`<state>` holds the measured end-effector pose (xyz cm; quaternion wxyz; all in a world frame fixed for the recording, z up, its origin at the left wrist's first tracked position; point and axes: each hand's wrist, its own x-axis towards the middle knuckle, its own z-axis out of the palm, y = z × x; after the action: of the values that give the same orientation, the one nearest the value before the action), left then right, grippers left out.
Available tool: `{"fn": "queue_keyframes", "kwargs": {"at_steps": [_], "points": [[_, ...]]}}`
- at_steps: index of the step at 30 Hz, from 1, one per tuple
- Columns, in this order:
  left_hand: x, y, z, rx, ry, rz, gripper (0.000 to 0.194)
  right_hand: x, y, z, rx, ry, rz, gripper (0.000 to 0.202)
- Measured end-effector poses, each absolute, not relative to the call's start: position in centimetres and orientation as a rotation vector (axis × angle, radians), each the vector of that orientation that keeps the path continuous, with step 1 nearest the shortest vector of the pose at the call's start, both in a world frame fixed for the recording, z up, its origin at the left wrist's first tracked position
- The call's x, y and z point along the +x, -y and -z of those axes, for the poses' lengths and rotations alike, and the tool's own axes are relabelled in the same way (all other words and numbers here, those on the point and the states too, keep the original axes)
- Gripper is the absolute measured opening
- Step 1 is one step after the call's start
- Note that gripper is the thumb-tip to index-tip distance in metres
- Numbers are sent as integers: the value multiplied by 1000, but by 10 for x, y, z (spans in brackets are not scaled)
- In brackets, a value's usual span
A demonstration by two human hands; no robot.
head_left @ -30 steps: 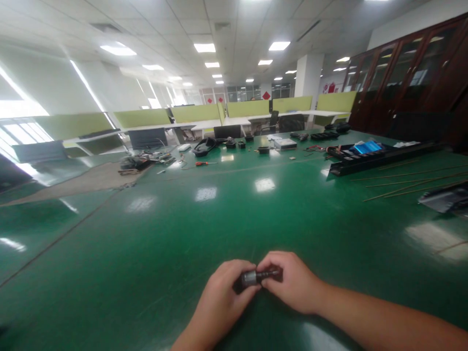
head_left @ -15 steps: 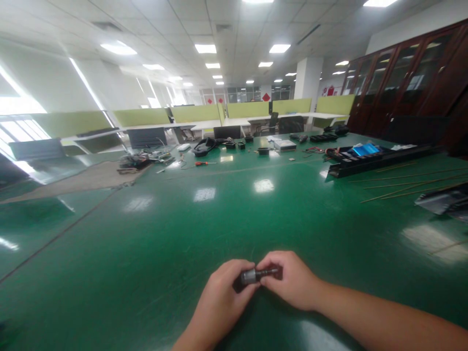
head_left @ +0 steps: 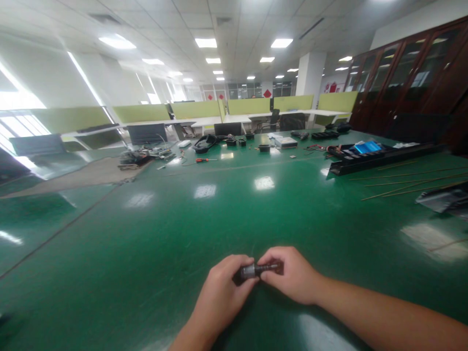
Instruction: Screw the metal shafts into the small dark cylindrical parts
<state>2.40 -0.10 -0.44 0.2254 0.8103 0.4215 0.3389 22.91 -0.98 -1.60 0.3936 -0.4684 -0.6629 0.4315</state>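
Observation:
Between my two hands lies a small grey metal cylinder with a dark stepped shaft, held roughly level just over the green table. My left hand is closed around the wide cylinder end, thumb and forefinger pinching it. The fingers of my right hand pinch the narrow shaft end, which points to the right. The fingers hide parts of the piece, and blur keeps me from telling its exact kind.
Far back on the table lie a screwdriver, a white box, several small black boxes and a black case. A heap of electronic parts sits at the left. On the right are a long black metal channel and thin rods.
Both hands, still gripping the cylinder piece, appear slightly higher in the picture. The right fingers have shifted a little around the shaft. The camera view has tilted slightly.

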Motion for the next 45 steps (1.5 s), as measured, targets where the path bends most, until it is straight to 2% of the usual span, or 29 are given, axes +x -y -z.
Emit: {"fn": "queue_keyframes", "kwargs": {"at_steps": [45], "points": [[23, 1, 1, 2311, -1089, -1038, 21, 230, 10, 13, -1228, 1692, -1074, 9]]}}
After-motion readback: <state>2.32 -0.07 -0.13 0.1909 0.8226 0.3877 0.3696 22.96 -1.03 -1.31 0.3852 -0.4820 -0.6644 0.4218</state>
